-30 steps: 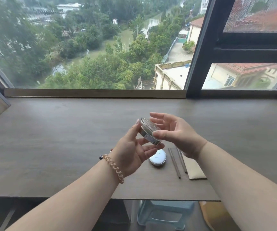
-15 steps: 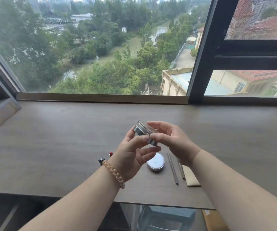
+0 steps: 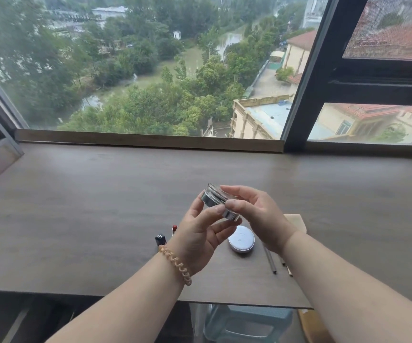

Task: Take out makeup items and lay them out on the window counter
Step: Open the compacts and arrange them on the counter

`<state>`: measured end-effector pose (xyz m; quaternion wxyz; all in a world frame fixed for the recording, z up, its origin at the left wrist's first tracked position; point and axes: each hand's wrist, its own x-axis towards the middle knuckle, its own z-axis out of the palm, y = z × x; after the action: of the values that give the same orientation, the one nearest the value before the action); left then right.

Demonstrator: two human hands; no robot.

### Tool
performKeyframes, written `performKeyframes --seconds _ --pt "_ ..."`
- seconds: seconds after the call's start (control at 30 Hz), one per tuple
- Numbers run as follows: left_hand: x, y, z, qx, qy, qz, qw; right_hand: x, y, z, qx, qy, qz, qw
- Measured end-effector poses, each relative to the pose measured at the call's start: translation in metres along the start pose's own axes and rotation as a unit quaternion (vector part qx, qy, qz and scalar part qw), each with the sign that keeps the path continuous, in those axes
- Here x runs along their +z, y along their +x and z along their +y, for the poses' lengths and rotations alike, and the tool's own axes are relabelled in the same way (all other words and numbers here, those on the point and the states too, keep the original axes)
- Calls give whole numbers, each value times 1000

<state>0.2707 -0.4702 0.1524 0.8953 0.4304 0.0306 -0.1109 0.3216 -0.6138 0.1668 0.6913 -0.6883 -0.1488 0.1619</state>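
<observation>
Left hand [image 3: 200,235] and right hand [image 3: 258,219] pinch the tilted jar [image 3: 216,201], seemingly steadying it for placing on the desk [image 3: 96,206], compact [image 3: 241,239] at 6 o'clock.

Tilted silver jar [image 3: 210,199] in left hand [image 3: 198,235] and right hand [image 3: 259,216], above white compact [image 3: 241,239] on counter [image 3: 101,206]

Glossy metal-sided jar [image 3: 215,203], matt wood-grain counter [image 3: 101,206], smooth white compact [image 3: 241,238]
</observation>
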Motion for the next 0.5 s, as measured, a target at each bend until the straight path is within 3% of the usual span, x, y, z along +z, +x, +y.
performKeyframes --seconds 0.33,0.5 --pt "-29 -3 4 -42 -30 -59 997 22 10 16 -12 7 79 997" --pt "-41 -9 -2 -93 49 -15 994 22 13 23 15 19 127 992"
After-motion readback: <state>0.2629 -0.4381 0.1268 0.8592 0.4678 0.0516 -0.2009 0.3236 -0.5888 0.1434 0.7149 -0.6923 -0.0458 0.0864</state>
